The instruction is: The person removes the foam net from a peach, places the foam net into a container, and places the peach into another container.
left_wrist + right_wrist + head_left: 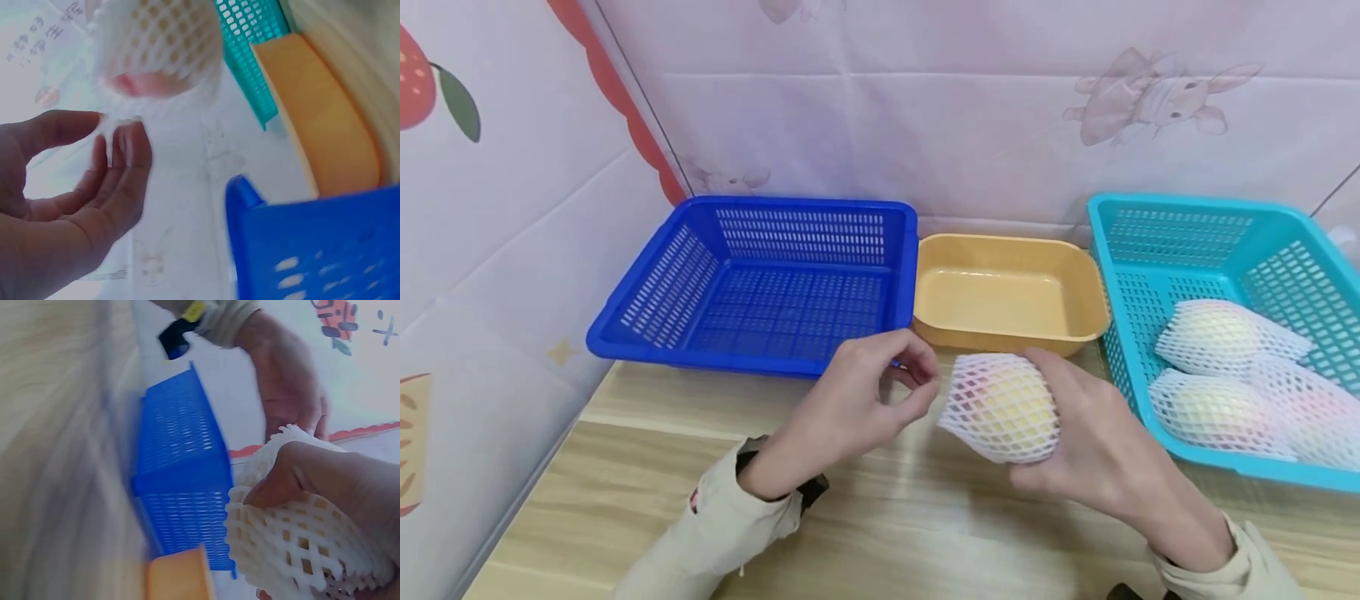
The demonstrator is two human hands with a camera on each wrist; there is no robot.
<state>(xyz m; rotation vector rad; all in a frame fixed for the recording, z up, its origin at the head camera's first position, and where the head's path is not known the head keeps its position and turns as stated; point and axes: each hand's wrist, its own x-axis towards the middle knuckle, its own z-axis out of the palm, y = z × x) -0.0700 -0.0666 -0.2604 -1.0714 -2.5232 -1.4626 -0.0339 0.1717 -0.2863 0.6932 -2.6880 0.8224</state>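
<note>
While right fingers (1056,375) grip a netted fruit (1011,408), left fingers (902,343) curve loosely beside it, slightly parted

Just behind the left grip (861,396), a cream sleeve (718,525) ends in a softly wrinkled cuff, with a black strap (815,492) at its edge and a small reddish mark (693,500) farther back from the grip (a loose thread (742,571) dangles from the underside). The right wrist view shows a dark, blocky piece (177,336) by that cuff, topped with a yellow patch (194,311). Behind the right grip (1090,437), a matching cream sleeve (1236,571) bunches in loose folds, a dark piece (1123,592) partly visible nearby.
</note>
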